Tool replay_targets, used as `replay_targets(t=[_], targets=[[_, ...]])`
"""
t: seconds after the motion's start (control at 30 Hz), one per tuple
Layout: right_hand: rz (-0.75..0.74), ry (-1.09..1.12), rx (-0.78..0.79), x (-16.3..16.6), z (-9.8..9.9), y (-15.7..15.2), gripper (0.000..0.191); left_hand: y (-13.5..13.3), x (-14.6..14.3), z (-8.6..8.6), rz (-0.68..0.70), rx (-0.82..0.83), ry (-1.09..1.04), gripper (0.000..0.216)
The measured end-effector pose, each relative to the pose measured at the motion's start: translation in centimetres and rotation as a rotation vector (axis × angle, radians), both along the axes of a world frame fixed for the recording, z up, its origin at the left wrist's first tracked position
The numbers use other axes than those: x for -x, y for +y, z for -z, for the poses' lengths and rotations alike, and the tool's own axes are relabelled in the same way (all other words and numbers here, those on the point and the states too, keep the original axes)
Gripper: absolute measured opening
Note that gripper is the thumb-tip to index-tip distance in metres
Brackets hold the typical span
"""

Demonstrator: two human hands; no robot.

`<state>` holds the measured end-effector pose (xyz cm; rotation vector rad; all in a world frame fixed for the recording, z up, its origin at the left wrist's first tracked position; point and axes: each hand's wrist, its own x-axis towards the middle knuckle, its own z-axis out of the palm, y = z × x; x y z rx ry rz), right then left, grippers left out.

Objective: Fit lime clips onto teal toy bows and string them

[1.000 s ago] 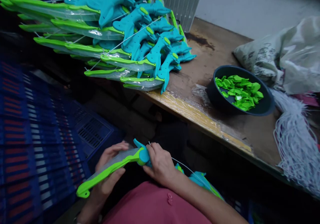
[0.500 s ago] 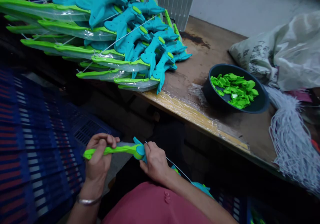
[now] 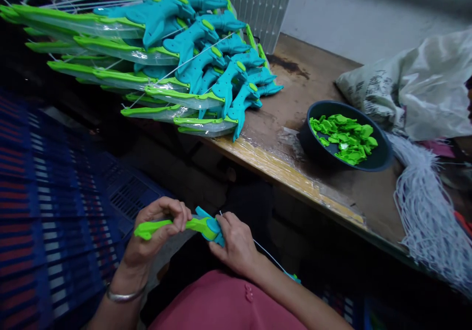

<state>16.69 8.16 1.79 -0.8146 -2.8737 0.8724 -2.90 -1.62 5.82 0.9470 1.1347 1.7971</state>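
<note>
I hold a toy sword [image 3: 191,224] with a green blade and teal hilt over my lap. My left hand [image 3: 157,234] is closed around the green blade near its tip. My right hand [image 3: 236,244] grips the teal hilt, and a thin white string [image 3: 271,257] runs from it down to the right. A pile of finished toy swords [image 3: 173,64] with clear-and-green blades and teal handles lies on the wooden table [image 3: 295,138] beyond my hands.
A dark bowl [image 3: 376,159] of small green plastic pieces [image 3: 344,135] stands on the table. A bundle of white strings [image 3: 427,222] hangs over the right edge, beneath a grey sack [image 3: 409,89]. Blue plastic crates [image 3: 55,197] fill the left.
My left hand turned from cradling the blade flat to pinching it from above, and the sword rotated edge-on and rose to level. My right hand stayed on the hilt.
</note>
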Motion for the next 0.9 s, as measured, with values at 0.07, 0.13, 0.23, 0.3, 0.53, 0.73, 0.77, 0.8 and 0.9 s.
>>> replay_targets(t=[0.07,0.13,0.23,0.3,0.53,0.73,0.77,0.8,0.9], targets=[[0.000,0.004,0.009,0.1,0.1,0.0,0.047,-0.4,-0.2,0.2,-0.025,0.025,0.046,0.016],[0.001,0.007,0.015,0.2,0.2,0.0,0.045,-0.9,-0.6,0.2,-0.047,0.088,0.170,0.011],[0.002,0.002,0.017,0.4,0.5,0.1,0.043,-1.3,-1.3,-0.5,-0.020,0.153,0.429,0.007],[0.002,-0.007,0.017,0.5,0.5,0.2,0.041,-1.2,-1.9,-1.4,0.046,0.127,0.546,0.009],[-0.020,-0.034,0.000,0.6,0.1,0.3,0.040,-0.5,-3.1,-2.7,0.118,0.113,0.638,0.014],[-0.072,-0.039,-0.044,0.7,0.5,0.2,0.035,-1.3,-4.2,-2.6,0.010,0.076,0.593,0.022],[-0.082,-0.038,-0.052,0.7,0.7,0.2,0.033,-1.4,-4.3,-2.6,-0.017,0.071,0.566,0.022],[-0.091,-0.037,-0.059,0.6,0.8,0.2,0.031,-1.4,-4.3,-2.6,-0.059,0.067,0.524,0.021],[-0.107,-0.035,-0.073,0.7,1.2,0.2,0.028,-0.4,-3.0,-1.7,-0.286,0.045,0.247,0.011]])
